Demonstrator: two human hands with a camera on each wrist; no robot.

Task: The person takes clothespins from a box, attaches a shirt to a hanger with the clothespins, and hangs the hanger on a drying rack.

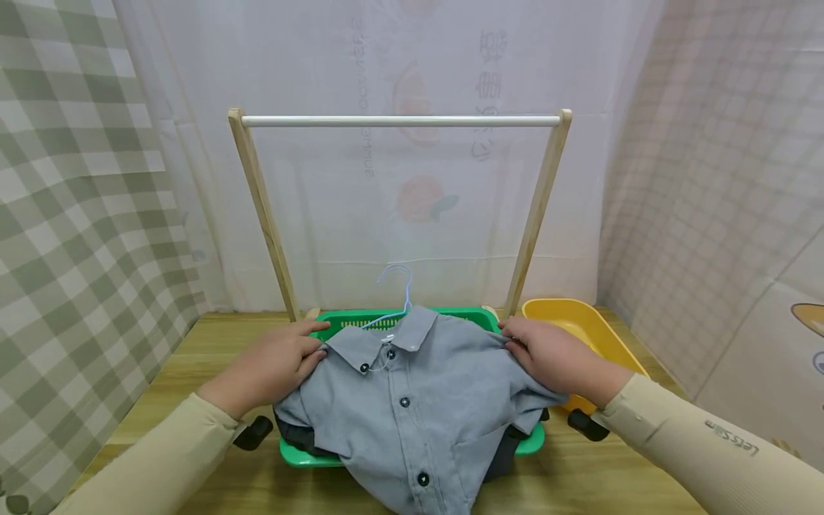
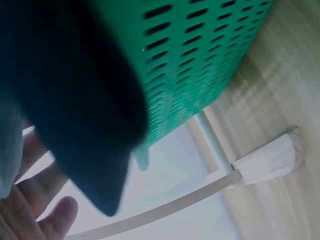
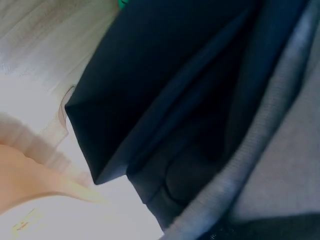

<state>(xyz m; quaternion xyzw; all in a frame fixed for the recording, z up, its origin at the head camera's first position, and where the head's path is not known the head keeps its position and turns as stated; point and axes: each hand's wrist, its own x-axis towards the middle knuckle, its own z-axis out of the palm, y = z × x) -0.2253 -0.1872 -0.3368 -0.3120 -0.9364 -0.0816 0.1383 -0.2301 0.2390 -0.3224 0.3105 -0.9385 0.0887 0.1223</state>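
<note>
A grey button-up shirt point(image 1: 450, 400) lies spread over a green basket point(image 1: 489, 317), with a blue wire hanger point(image 1: 408, 290) inside it. The hanger's hook stands up out of the collar. My left hand point(image 1: 267, 365) holds the shirt at one shoulder, its thumb and fingers at the edge of the cloth. At the opposite shoulder my right hand point(image 1: 556, 354) pinches the fabric, fingertips partly hidden. Dark clothing point(image 3: 165, 85) lies beneath the shirt, poking out at its sides.
Behind the basket stands a rack with wooden posts point(image 1: 539, 214) and a white bar point(image 1: 399, 121). A yellow bin point(image 1: 566, 311) sits at the right on the wooden table point(image 1: 187, 357). Checked cloth point(image 1: 77, 179) hangs along the left side.
</note>
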